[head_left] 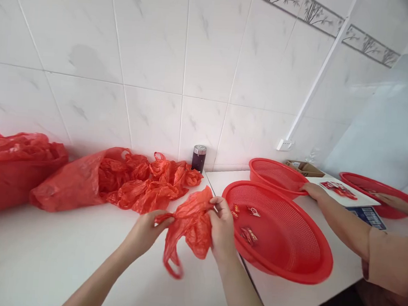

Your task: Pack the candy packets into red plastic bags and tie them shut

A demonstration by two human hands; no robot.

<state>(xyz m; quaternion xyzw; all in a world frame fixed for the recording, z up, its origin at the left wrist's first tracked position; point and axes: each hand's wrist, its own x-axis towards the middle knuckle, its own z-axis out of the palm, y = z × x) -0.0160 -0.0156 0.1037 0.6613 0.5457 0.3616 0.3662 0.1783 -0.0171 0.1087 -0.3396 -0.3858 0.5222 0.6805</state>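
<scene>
Both my hands hold one crumpled red plastic bag above the white table. My left hand pinches its left edge with closed fingers. My right hand grips its right side, fingers curled round the plastic. A handle loop of the bag hangs down between my forearms. Right beside my right hand sits a large red mesh basket with a few small red packets in it.
A heap of red bags spills from a big red sack at the wall, with another full red sack far left. A dark cup stands behind. Another person's hands rest by a second basket, a third basket and a scale.
</scene>
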